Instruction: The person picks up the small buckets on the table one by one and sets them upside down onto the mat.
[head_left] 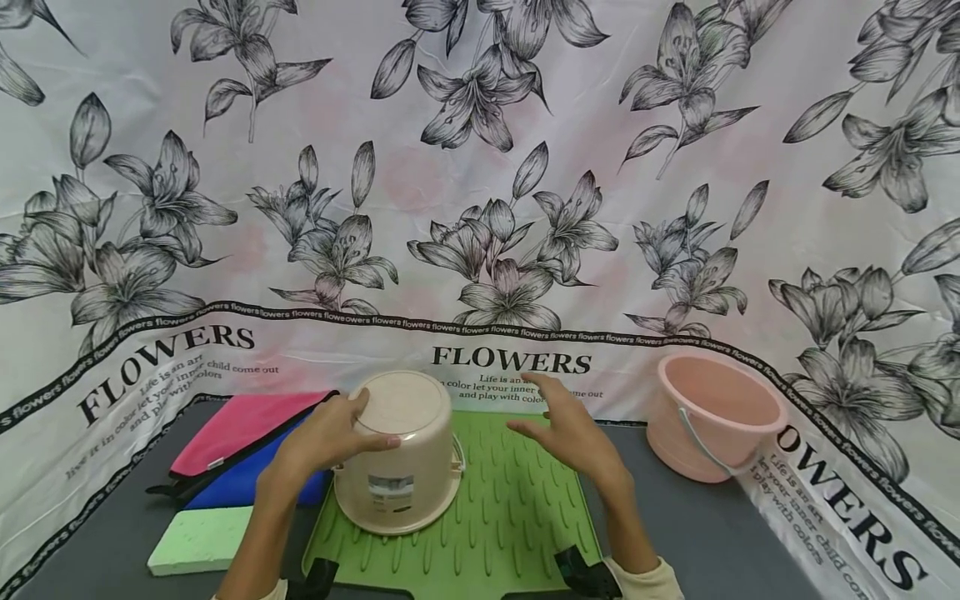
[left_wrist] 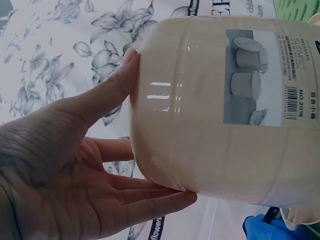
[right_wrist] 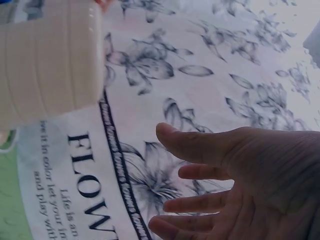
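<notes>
An upside-down beige bucket [head_left: 405,475] with a printed label is over the left part of a green ridged mat [head_left: 510,500]. My left hand [head_left: 326,433] grips its raised base end, thumb on one side and fingers on the other, as the left wrist view also shows on the bucket [left_wrist: 200,160]. To the right, over the mat, my right hand [head_left: 573,429] is held apart from the bucket with fingers and thumb spread, holding nothing. In the right wrist view that hand [right_wrist: 240,180] faces the bucket [right_wrist: 50,65] across a gap.
A pink bucket [head_left: 720,417] with a pale handle stands upright at the right. Pink cloth [head_left: 232,425], blue cloth [head_left: 247,471] and a light green block [head_left: 198,540] lie on the dark table at the left. Behind hangs a flower-printed sheet [head_left: 412,183].
</notes>
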